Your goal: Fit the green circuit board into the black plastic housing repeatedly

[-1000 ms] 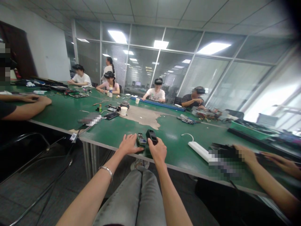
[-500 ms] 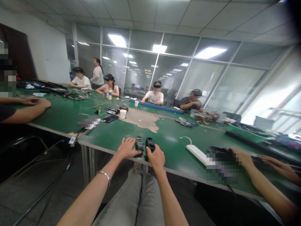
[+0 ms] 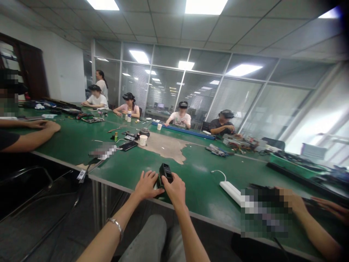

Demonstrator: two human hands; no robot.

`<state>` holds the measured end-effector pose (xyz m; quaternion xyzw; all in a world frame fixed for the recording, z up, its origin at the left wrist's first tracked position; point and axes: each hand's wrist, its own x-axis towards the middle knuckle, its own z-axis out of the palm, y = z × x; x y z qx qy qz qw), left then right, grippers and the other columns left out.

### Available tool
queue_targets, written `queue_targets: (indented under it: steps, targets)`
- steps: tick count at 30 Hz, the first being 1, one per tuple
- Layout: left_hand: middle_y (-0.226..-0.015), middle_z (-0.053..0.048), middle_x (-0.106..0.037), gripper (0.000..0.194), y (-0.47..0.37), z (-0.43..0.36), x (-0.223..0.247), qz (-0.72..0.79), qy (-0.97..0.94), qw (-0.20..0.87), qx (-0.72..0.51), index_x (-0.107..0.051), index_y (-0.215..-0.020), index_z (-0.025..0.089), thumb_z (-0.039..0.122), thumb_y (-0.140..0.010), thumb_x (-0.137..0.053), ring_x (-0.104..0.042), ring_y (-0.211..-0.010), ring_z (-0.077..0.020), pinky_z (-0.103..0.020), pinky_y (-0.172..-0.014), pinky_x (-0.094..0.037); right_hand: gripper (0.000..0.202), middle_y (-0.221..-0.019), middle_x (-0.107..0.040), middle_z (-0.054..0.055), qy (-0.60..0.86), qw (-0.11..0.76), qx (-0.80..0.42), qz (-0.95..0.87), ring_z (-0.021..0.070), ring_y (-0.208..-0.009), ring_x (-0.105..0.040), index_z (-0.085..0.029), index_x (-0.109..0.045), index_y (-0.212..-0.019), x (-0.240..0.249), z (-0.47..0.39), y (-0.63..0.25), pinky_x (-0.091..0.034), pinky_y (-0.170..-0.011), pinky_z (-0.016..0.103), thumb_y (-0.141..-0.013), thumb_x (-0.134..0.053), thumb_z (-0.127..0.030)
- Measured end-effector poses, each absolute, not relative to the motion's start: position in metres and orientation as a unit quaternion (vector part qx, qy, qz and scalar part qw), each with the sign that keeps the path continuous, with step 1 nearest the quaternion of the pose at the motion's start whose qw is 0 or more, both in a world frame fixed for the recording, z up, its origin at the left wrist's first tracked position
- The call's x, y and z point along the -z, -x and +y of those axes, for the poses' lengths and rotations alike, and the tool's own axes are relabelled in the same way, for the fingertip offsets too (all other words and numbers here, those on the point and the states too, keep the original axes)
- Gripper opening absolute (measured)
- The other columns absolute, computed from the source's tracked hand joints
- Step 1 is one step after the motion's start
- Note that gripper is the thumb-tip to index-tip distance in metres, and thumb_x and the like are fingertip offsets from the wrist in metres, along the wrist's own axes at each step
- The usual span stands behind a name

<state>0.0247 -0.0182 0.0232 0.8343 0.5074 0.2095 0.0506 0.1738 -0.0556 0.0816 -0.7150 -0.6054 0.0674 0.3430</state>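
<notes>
A small black plastic casing with rectangular openings is in the grip of my right hand, raised slightly at the near edge of the table. My left hand rests beside it with the fingers stretched out and the thumb pointing toward the casing. Between that hand and the casing, a green circuit board shows only in part; the casing and fingers hide most of it. The left fingers and thumb lie around the board's side, apparently touching it.
On the green table are a white power strip, a phone, a paper cup and a brown patch. A co-worker's hands are at the right, another's at the left. A green crate stands far right.
My right hand has brought the black casing left, over the circuit board, which it now partly covers. The left hand stays beside the board. The camera view has tilted up.
</notes>
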Motion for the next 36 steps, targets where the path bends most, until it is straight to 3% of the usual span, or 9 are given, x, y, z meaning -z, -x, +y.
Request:
queue_targets:
  steps: [4,9,15,21,27,36]
  targets:
    - [-0.149,-0.011,-0.04,0.083,-0.025,-0.015,-0.025,0.513,-0.831,0.063,-0.205,-0.038,-0.143,0.022,0.074,-0.079,-0.045,-0.027,-0.14,-0.0323,-0.056,-0.116,-0.012,0.038,-0.098,-0.071,0.01,0.719,0.309,-0.058,-0.62,0.0244,-0.099,-0.066,-0.019,-0.064,-0.11,-0.085,-0.053,-0.171,-0.046,-0.085,0.029,-0.082,-0.057,-0.043]
    - [-0.155,-0.013,-0.028,0.097,-0.026,-0.009,-0.024,0.516,-0.828,0.08,-0.202,-0.022,-0.15,0.017,0.07,-0.074,-0.051,-0.023,-0.143,-0.0317,-0.054,-0.117,-0.011,0.037,-0.096,-0.071,0.01,0.729,0.271,-0.064,-0.626,0.026,-0.096,-0.067,-0.018,-0.064,-0.11,-0.078,-0.053,-0.172,-0.046,-0.082,0.031,-0.082,-0.056,-0.042]
    - [-0.158,-0.012,-0.017,0.111,-0.028,-0.004,-0.024,0.501,-0.834,0.094,-0.213,-0.002,-0.153,0.017,0.053,-0.066,-0.061,-0.017,-0.145,-0.0325,-0.054,-0.118,-0.009,0.045,-0.098,-0.071,0.01,0.74,0.257,-0.074,-0.617,0.0262,-0.094,-0.068,-0.021,-0.057,-0.124,-0.058,-0.056,-0.173,-0.047,-0.081,0.033,-0.085,-0.051,-0.043]
    - [-0.158,-0.012,-0.02,0.117,-0.03,0.001,-0.025,0.498,-0.834,0.102,-0.214,0.006,-0.152,0.018,0.049,-0.062,-0.062,-0.018,-0.144,-0.0334,-0.054,-0.118,-0.011,0.072,-0.124,-0.061,0.018,0.718,0.318,-0.066,-0.616,0.0279,-0.113,-0.059,-0.007,-0.038,-0.143,-0.034,-0.053,-0.177,-0.045,-0.092,0.033,-0.085,-0.052,-0.047]
    - [-0.158,-0.011,-0.02,0.109,-0.031,0.006,-0.02,0.501,-0.834,0.085,-0.215,0.006,-0.152,0.016,0.049,-0.069,-0.057,-0.016,-0.145,-0.0308,-0.051,-0.119,-0.009,0.049,-0.111,-0.067,0.014,0.729,0.348,-0.069,-0.585,0.0272,-0.101,-0.063,-0.015,-0.057,-0.125,-0.034,-0.048,-0.173,-0.046,-0.088,0.034,-0.087,-0.051,-0.044]
    - [-0.158,-0.014,-0.017,0.111,-0.032,0.009,-0.018,0.501,-0.832,0.082,-0.223,0.008,-0.152,0.015,0.06,-0.074,-0.058,-0.017,-0.145,-0.0302,-0.051,-0.119,-0.011,0.053,-0.118,-0.065,0.014,0.691,0.444,-0.065,-0.566,0.0271,-0.111,-0.059,-0.014,-0.056,-0.127,-0.049,-0.052,-0.173,-0.043,-0.094,0.034,-0.086,-0.053,-0.047]
